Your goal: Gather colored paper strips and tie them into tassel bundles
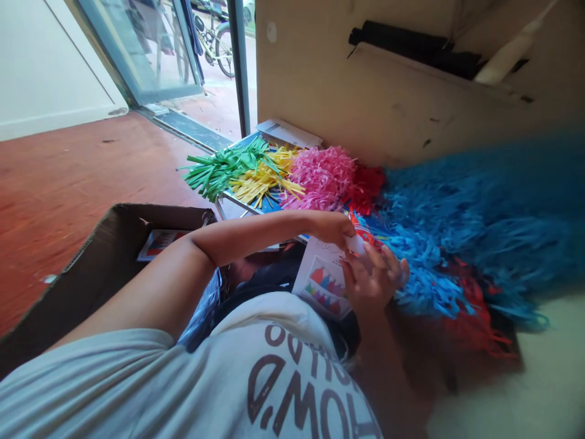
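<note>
A white printed card (pixel 325 285) with pictures of coloured tassels rests tilted over my lap, partly under my hands. My left hand (pixel 333 228) reaches across from the left, its fingers closed on a small white piece (pixel 355 245) at the card's upper right. From below, my right hand (pixel 372 277) has its thumb and bent fingers around the same piece. Whether that piece is a flap of the card or separate cannot be made out. Just beyond my hands lie red-orange strips (pixel 361 227) and a bundle of blue fringe (pixel 423 268).
Green (pixel 228 167), yellow (pixel 262 180) and pink (pixel 322 177) fringe bundles lie on a low table. Larger blue fringe (pixel 479 213) spreads along the wall at right. An open cardboard box (pixel 91 268) holding a printed packet (pixel 159 244) stands at left. A glass door (pixel 150 49) stands ajar behind.
</note>
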The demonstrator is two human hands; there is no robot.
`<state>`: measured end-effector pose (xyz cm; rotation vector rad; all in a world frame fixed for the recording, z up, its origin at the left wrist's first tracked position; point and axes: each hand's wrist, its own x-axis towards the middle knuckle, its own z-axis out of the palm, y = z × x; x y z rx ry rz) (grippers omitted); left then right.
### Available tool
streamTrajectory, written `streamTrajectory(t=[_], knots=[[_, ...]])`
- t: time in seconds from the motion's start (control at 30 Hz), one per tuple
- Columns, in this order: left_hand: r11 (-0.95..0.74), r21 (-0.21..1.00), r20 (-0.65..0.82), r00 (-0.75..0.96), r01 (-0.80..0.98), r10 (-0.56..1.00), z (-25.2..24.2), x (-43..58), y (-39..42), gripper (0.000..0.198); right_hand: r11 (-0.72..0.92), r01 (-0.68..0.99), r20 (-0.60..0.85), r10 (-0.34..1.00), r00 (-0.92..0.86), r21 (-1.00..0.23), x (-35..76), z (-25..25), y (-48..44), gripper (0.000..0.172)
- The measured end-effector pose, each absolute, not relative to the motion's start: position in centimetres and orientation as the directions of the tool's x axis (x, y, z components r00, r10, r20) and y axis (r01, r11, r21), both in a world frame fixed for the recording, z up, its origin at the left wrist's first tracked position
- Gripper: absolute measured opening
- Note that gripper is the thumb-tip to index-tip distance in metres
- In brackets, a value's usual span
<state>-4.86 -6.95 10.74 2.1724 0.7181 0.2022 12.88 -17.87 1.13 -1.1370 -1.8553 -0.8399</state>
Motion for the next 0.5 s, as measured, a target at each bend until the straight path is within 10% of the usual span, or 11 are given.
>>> streamTrajectory(t=[0.33,0.5], knots=[[-0.556,0.731,-0.022,0.828,0.396,0.561,12.0,-5.7,-8.2,0.017,0.455,0.874,0.809,0.571,-0.139,-0.17,13.5,3.3,-22.3,0.009],[-0.379,0.866,-0.105,0.861,0.326,0.498,12.8,-9.0,-8.5,0.017,0.518,0.703,0.234,0.853,-0.467,-0.487,19.9,2.6,-26.3,0.025]])
